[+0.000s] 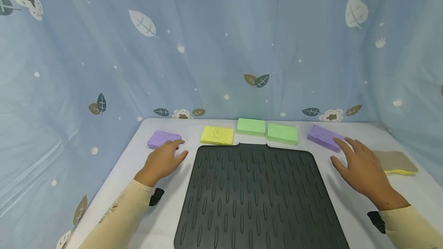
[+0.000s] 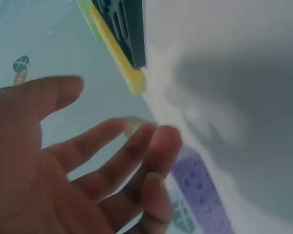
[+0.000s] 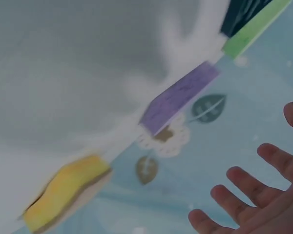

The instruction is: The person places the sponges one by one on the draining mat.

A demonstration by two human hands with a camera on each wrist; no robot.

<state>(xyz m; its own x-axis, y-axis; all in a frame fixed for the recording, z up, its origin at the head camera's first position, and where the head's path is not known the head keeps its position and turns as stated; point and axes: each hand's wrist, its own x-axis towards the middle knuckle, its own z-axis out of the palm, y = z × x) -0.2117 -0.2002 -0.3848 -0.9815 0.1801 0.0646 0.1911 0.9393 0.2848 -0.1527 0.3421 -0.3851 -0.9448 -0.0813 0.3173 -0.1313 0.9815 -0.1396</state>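
Observation:
My left hand hovers over the table beside a purple sponge, its fingers loosely bent and holding nothing. In the left wrist view that purple sponge shows past the fingertips, apart from them. On the other side, my right hand is in the air with fingers spread and relaxed, also holding nothing. Nearest to it are a second purple sponge and a yellow sponge with a grey-brown top, partly hidden behind the hand. The right wrist view shows this purple sponge and the yellow one apart from the fingers.
A dark ribbed mat lies on the white table between the hands. Behind it are a yellow sponge and two green sponges. A blue patterned cloth hangs along the table's back and sides.

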